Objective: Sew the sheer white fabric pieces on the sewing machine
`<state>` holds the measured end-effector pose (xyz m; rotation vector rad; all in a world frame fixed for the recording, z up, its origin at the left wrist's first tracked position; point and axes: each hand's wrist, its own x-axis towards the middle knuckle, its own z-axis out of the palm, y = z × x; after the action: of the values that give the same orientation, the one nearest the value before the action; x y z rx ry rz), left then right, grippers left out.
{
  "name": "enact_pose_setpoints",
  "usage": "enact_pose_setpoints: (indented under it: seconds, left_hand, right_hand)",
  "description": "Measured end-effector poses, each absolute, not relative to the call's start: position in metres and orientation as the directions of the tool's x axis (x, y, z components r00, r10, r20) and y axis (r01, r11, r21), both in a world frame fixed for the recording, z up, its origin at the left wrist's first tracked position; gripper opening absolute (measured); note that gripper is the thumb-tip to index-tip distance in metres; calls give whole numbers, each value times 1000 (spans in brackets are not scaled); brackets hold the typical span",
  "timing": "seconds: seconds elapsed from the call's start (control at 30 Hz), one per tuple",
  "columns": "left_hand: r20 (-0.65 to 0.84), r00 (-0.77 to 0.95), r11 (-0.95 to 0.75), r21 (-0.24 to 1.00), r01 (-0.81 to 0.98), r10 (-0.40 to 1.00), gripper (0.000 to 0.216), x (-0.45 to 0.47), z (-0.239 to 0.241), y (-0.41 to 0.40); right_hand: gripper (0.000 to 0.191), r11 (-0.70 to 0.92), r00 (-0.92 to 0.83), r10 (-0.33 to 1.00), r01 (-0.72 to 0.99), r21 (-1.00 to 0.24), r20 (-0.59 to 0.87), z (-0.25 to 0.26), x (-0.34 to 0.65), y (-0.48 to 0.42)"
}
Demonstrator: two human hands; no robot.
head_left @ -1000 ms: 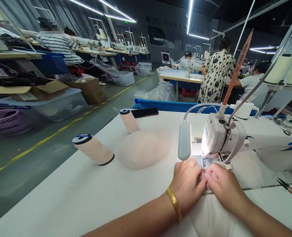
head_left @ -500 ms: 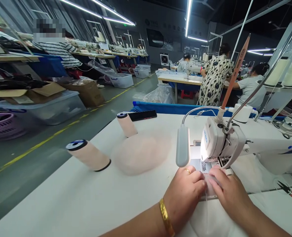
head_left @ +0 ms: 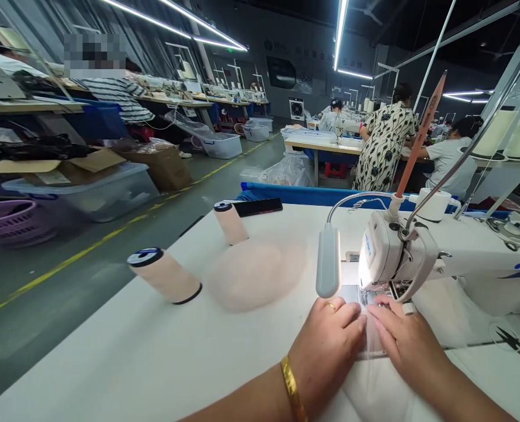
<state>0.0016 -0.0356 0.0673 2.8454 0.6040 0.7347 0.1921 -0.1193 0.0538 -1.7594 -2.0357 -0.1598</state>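
A white sewing machine [head_left: 453, 258] stands on the white table [head_left: 154, 357] in front of me, its small lamp [head_left: 328, 262] lit over the needle. My left hand [head_left: 328, 340], with a ring and a gold bangle, presses a piece of thin white fabric [head_left: 371, 346] flat just left of the presser foot. My right hand [head_left: 407, 343] lies on the same fabric to the right, fingertips reaching the foot. Both hands have fingers curled down onto the cloth. A pile of pale pink fabric [head_left: 257, 272] rests to the left.
Two pale thread cones [head_left: 165, 274] [head_left: 231, 223] lie and stand on the table's left part, with a black phone [head_left: 257, 206] beyond. Red-handled snips [head_left: 517, 346] lie at the right. Other people work at tables behind; bins and boxes line the aisle on the left.
Both hands have slid forward toward the presser foot with the white fabric. The view has shifted slightly.
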Motion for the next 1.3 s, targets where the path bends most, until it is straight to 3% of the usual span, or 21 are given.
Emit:
enact_pose_setpoints:
  seconds: [0.63, 0.77, 0.8, 0.83, 0.9, 0.93, 0.97, 1.03, 1.07, 1.17, 1.3]
  left_hand:
    - [361, 818, -890, 268, 369, 448, 15, 0, 71, -32]
    - [283, 891, -910, 323, 261, 356, 46, -12, 84, -29]
    - [246, 916, -916, 329, 229, 318, 54, -15, 86, -28]
    - [213, 934, -920, 331, 209, 289, 58, -16, 87, -28]
    - [191, 941, -921, 330, 208, 281, 43, -17, 85, -27]
    - [211, 933, -920, 329, 213, 292, 27, -16, 82, -27]
    - [246, 920, -918, 331, 216, 305, 13, -14, 78, -27]
    - [317, 889, -913, 346, 218, 332, 13, -8, 69, -25]
    - [340, 875, -908, 359, 217, 343, 17, -4, 66, -24]
    - [360, 839, -866, 443, 230, 407, 18, 6, 63, -21]
    - [324, 788, -781, 553, 291, 523, 20, 17, 66, -17]
  right_hand:
    - [43, 148, -90, 911, 982, -116, 402, 48, 197, -117]
    - [23, 272, -200, 928, 940, -207, 315, 65, 199, -133]
    - [25, 297, -230, 937, 921, -253, 262, 70, 200, -138]
    - [39, 304, -254, 947, 904, -299, 196, 75, 202, -142]
    - [68, 295, -285, 955, 884, -363, 82, 84, 204, -147]
    - [69, 294, -295, 954, 879, -375, 54, 86, 204, -149]
    - [59, 302, -304, 951, 877, -374, 55, 87, 204, -149]
    - [20, 348, -325, 937, 866, -360, 125, 86, 203, -146]
    - [10, 379, -337, 925, 852, -362, 177, 84, 202, -144]
    - [21, 449, -333, 885, 796, -407, 325, 79, 199, -138]
    - [22, 371, -139, 879, 801, -470, 456, 77, 194, -133]
